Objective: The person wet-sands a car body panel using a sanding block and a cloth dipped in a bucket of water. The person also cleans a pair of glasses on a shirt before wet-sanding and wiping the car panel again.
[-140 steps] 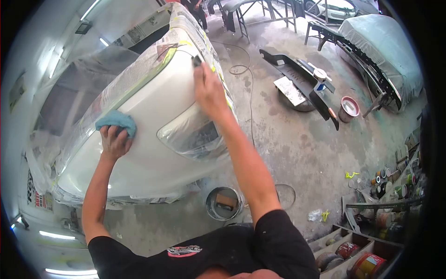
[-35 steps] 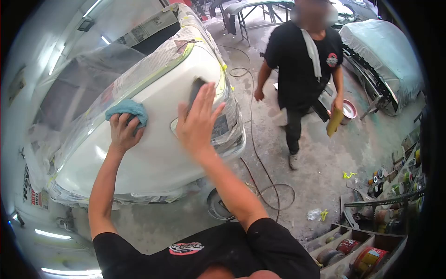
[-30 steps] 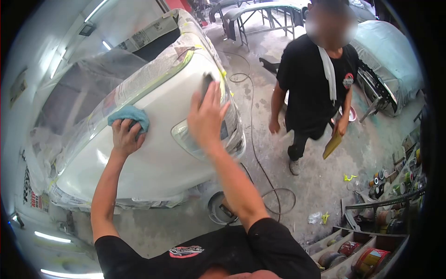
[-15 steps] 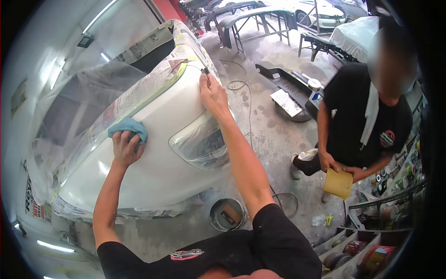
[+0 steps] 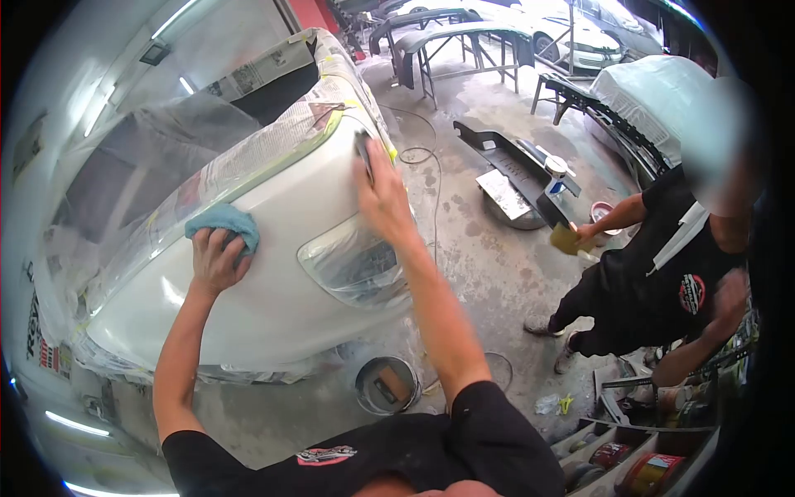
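Head | left fingers (image 5: 218, 243): bunched teal cloth (image 5: 222, 220) | curved glossy white panel (image 5: 257, 290)

Smooth, glossy white body panel (image 5: 248, 319) at left, edged with matt newsprint (image 5: 269, 142) and translucent plastic film (image 5: 137, 166); soft, fluffy-textured blue cloth (image 5: 222, 224); rough, stained grey floor (image 5: 489, 265) at right.

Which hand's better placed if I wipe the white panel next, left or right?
Probably the left hand: it holds the blue cloth on the white panel. The right hand holds a small dark object near the panel's taped far end.
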Tool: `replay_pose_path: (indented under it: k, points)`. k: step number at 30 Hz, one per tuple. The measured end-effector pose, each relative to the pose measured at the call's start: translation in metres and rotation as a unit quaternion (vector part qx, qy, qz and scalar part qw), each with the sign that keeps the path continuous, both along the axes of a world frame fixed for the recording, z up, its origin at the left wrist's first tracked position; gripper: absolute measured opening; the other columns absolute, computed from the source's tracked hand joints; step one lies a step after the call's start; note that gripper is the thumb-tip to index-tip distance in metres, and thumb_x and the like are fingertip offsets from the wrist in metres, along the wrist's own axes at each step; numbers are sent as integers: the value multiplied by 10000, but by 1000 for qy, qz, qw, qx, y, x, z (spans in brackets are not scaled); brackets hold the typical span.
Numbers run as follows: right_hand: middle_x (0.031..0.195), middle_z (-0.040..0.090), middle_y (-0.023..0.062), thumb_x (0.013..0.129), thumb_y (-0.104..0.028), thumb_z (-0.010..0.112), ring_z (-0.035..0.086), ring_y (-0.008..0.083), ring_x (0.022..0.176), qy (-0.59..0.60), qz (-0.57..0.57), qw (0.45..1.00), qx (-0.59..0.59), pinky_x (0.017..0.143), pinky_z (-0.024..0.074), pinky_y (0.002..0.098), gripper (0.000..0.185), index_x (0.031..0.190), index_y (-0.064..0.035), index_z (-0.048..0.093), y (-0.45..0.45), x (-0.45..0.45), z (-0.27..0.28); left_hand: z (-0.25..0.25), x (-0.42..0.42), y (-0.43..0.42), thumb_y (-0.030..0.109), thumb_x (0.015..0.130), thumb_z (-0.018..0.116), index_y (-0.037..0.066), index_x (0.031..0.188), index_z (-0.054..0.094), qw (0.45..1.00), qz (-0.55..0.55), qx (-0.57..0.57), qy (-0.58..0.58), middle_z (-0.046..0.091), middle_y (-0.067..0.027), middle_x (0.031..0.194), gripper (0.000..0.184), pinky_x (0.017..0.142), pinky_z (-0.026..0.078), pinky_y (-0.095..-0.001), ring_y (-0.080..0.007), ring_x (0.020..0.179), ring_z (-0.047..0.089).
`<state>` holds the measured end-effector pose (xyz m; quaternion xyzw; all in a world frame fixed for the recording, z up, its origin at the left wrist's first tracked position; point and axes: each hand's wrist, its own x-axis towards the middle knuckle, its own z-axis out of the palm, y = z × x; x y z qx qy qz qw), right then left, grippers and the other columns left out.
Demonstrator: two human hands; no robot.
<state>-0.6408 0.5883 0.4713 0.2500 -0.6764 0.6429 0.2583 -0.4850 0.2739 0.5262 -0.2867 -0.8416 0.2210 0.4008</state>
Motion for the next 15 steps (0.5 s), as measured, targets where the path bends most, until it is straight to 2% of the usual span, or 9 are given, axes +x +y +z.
replay_pose_path:
  k: [2, 3, 4, 8, 11, 14, 15]
  points:
    - [1505, 416, 299, 1046, -319, 472, 380, 436, 1416, 53, 41, 998, -4, 1154, 232, 604, 558, 1447, 64, 408, 0, -19, 15, -1, 0, 1, 205, 699, 753, 161, 1111, 579, 1000, -4, 2, 2, 476, -124, 1199, 449, 908, 379, -518, -378, 1069, 434]
    - [1505, 417, 297, 1046, -314, 473, 383, 438, 1413, 74, 44, 996, 9, 1154, 237, 599, 552, 1446, 61, 410, 3, -22, 17, 0, 0, 2, 230, 671, 794, 204, 1106, 599, 1000, 5, 10, 5, 486, -69, 1185, 478, 889, 388, -484, -345, 1084, 436]
    - [1505, 418, 296, 1046, -309, 474, 386, 440, 1410, 95, 46, 994, 22, 1154, 242, 593, 546, 1445, 58, 412, 7, -24, 18, 2, 1, 4, 230, 668, 795, 205, 1104, 597, 1000, 4, 8, 3, 487, -68, 1187, 480, 888, 389, -484, -344, 1081, 436]
    - [1537, 389, 277, 1045, -336, 473, 380, 416, 1425, 23, 33, 998, 52, 1166, 235, 590, 572, 1468, 43, 400, 23, 0, -18, 0, -3, 3, 229, 656, 797, 208, 1100, 594, 1000, 1, 12, 11, 489, -60, 1197, 488, 885, 390, -484, -338, 1074, 438]
    - [1546, 382, 268, 1044, -364, 467, 378, 411, 1430, 20, 55, 998, 13, 1168, 224, 609, 589, 1474, 33, 403, 4, -30, 17, 0, 3, 4, 218, 647, 800, 209, 1103, 594, 1000, 2, 13, 2, 489, -57, 1202, 501, 885, 392, -485, -337, 1072, 441]
    - [1554, 358, 280, 1039, -382, 473, 354, 425, 1439, 16, 12, 1000, 20, 1158, 231, 628, 621, 1470, 57, 388, -8, -24, 12, 6, -1, 12, 203, 648, 806, 209, 1111, 593, 1000, -5, 18, 9, 490, -55, 1198, 510, 886, 394, -486, -337, 1073, 443]
    - [1584, 298, 286, 1013, -372, 511, 302, 428, 1470, 33, -67, 994, 78, 1153, 227, 640, 677, 1498, 69, 341, -13, 5, 13, 4, 1, 13, 198, 650, 809, 209, 1114, 593, 1000, -3, 21, 10, 490, -55, 1196, 512, 886, 395, -487, -337, 1074, 444]
